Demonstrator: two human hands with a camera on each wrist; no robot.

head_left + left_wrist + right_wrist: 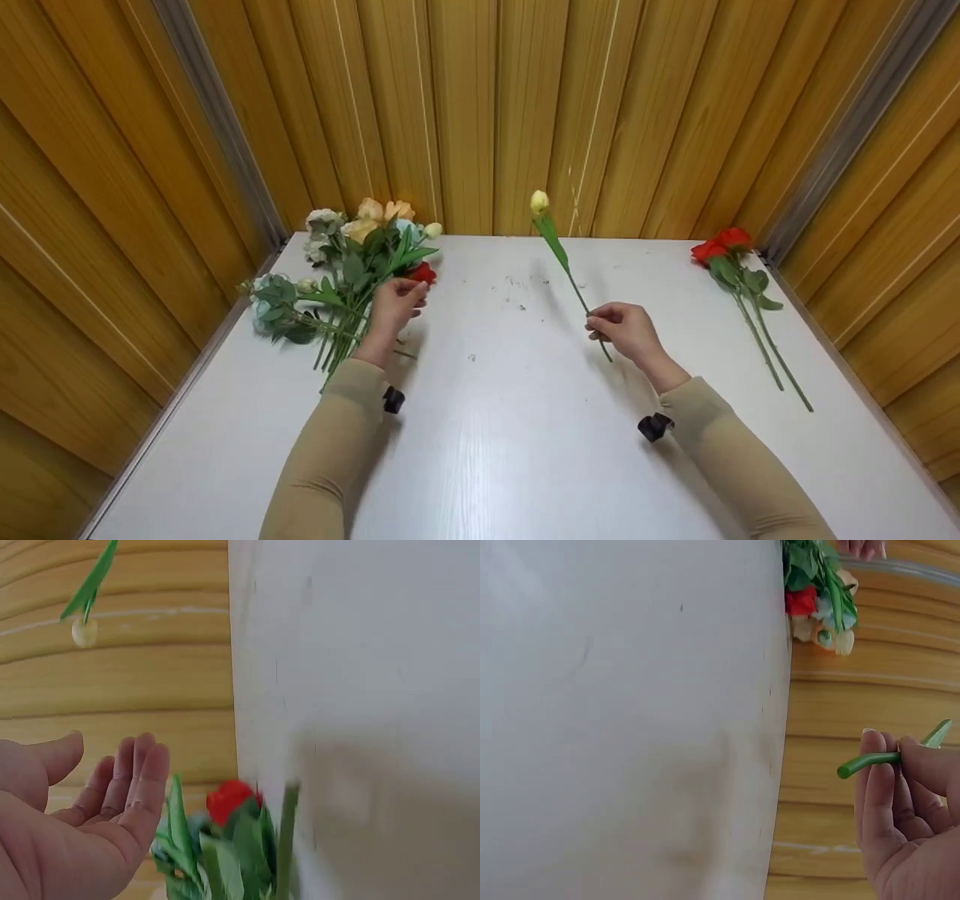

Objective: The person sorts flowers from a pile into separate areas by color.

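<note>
My right hand pinches the lower stem of a pale yellow tulip between thumb and fingers. The tulip leans up and away to the left, its bloom above the back edge of the table. In the right wrist view, the cut end of its green stem sticks out past the fingertips. My left hand hovers at the right side of a mixed flower pile, near a red bloom. Seen from the left wrist, its fingers are loosely extended and hold nothing.
Two red roses with long stems lie at the table's right side. The pile at left holds peach, white, light blue and yellow blooms. Wood-patterned panels enclose the back and sides of the white table.
</note>
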